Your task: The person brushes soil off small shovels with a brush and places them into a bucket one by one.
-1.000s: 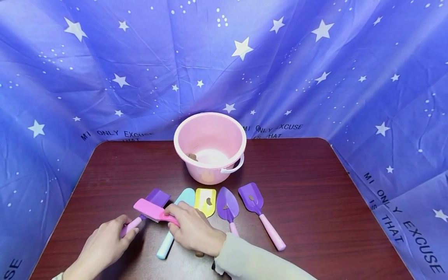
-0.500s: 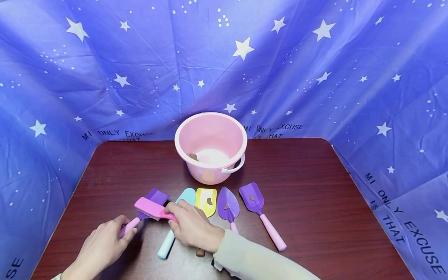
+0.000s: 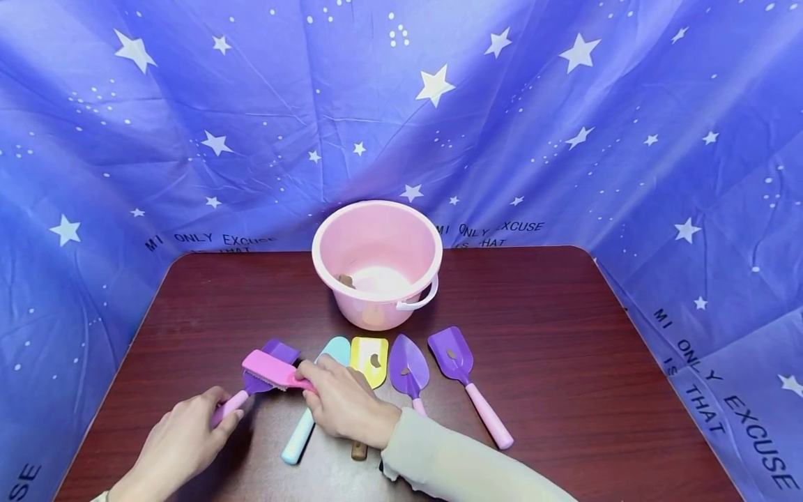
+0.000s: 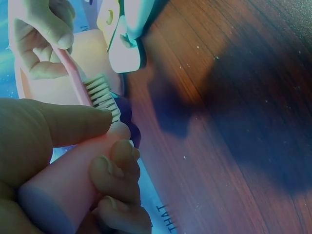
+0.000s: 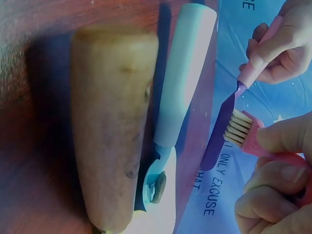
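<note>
My left hand (image 3: 188, 432) grips the pink handle of a small purple shovel (image 3: 280, 350) above the table's left side. In my right hand (image 3: 348, 404) is a pink brush (image 3: 268, 367), held by its handle. The brush lies across the shovel, its pale bristles facing the purple blade. The right wrist view shows the bristles (image 5: 239, 128) touching or very close to that blade. Beneath my right hand are a light-blue shovel (image 3: 297, 439) and a yellow shovel (image 3: 369, 352) with a wooden handle (image 5: 113, 126); the hand partly hides both.
A pink bucket (image 3: 326, 275) with a brown lump (image 3: 346, 281) inside stands behind the tools. Right of the yellow shovel lie a pointed purple trowel (image 3: 408, 355) and a square purple shovel (image 3: 453, 341), each bearing a small brown bit. A starry blue cloth (image 3: 376, 104) surrounds the brown table (image 3: 552, 348).
The brush has shifted slightly along the shovel, its head now a little higher in the head view. The purple blade has tilted or moved slightly left. Both hands keep their holds.
</note>
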`<action>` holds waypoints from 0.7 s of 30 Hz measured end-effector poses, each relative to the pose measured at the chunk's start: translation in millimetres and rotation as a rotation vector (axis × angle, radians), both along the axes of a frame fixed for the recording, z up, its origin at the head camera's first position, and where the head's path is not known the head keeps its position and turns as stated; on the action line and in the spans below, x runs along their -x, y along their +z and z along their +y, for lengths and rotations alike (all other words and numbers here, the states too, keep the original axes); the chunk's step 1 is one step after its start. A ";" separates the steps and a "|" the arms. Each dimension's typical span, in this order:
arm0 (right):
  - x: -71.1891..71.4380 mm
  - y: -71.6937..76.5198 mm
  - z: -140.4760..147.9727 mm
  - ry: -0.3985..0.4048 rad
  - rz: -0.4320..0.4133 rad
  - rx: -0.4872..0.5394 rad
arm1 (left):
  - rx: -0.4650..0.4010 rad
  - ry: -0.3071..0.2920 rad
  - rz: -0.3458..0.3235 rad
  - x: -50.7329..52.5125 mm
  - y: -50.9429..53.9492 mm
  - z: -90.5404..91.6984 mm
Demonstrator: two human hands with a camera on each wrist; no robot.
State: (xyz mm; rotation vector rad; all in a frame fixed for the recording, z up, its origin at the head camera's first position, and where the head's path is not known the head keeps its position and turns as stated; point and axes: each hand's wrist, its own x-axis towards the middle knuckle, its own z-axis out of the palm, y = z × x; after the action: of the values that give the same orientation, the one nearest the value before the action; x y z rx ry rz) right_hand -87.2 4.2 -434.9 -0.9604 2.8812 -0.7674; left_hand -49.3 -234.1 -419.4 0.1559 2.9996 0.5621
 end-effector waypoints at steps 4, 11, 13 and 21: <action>2.2 -0.7 0.1 0.002 0.037 0.005 | 0.002 0.000 -0.006 0.0 0.5 -1.5; 9.2 -2.0 1.3 -0.044 0.017 0.014 | 0.005 0.000 -0.010 -0.3 -0.5 -3.6; 11.3 -2.3 2.1 -0.056 0.014 0.017 | 0.004 0.003 -0.013 -0.7 -0.7 -4.0; 19.0 -3.7 4.9 -0.080 -0.005 0.028 | 0.007 0.006 -0.016 -1.7 0.1 -4.1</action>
State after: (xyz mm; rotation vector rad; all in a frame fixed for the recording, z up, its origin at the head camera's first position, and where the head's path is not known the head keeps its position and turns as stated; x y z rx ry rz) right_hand -106.2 9.1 -438.6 -0.8491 2.9285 -0.8154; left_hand -47.7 -238.2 -419.3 0.1417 2.9872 0.5506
